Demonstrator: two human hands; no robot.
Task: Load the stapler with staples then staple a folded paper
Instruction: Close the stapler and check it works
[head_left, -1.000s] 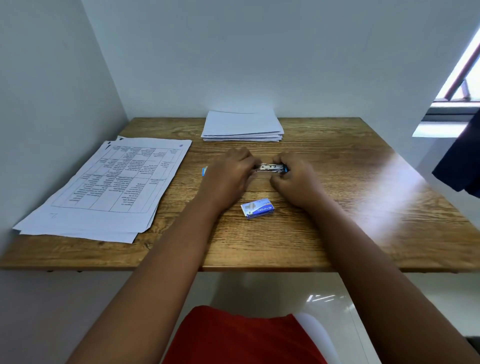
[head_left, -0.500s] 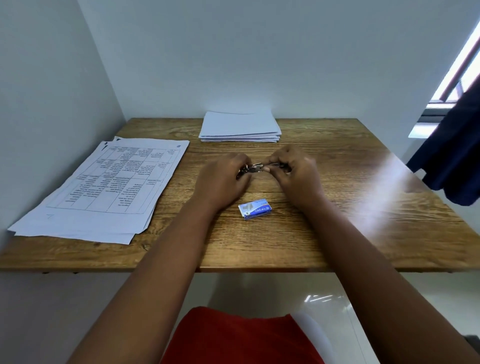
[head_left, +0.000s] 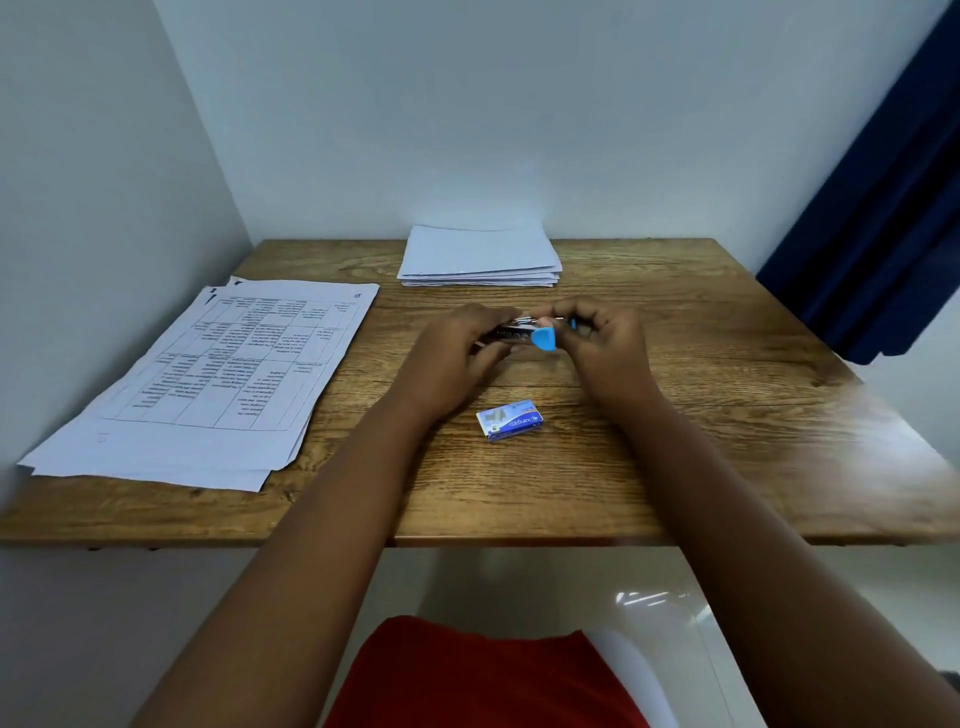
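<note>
A small metal stapler (head_left: 519, 335) with light blue plastic parts is held between both hands above the middle of the wooden table (head_left: 701, 415). My left hand (head_left: 457, 358) grips its left end. My right hand (head_left: 605, 345) pinches its right end, where a blue tab shows. My fingers hide much of the stapler. A small blue and white staple box (head_left: 510, 420) lies on the table just in front of my hands. Folded white papers (head_left: 480, 257) are stacked at the back of the table by the wall.
A spread pile of printed sheets (head_left: 208, 384) with tables covers the left part of the table. Walls close in the left and back sides. A dark blue curtain (head_left: 878, 234) hangs at the right. The table's front edge runs below my forearms.
The stapler has been turned in my hands so a blue tab now shows at its right end. My hands stay at the same spot; the staple box has not moved.
</note>
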